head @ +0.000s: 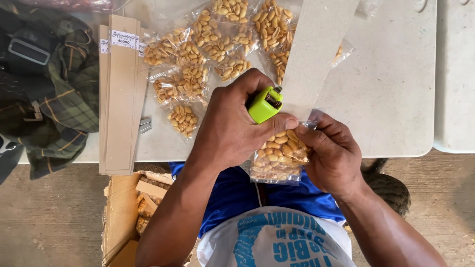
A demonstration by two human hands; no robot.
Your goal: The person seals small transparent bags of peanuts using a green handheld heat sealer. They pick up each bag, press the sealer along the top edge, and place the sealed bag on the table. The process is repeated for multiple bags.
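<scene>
Head view shows the left hand (230, 131) closed around a green stapler (264, 104), and the right hand (332, 153) pinching the top of a clear bag of peanuts (279, 155) hanging between both hands. Beyond them, a cardboard strip (316, 54) and more peanut bags (217, 44) lie on the white table (391, 89).

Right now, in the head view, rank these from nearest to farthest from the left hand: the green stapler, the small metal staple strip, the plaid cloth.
1. Green plastic stapler: inside the left hand's grip.
2. Small metal staple strip: on the table, to the left in the picture.
3. Green plaid cloth: at the table's far left edge.
</scene>
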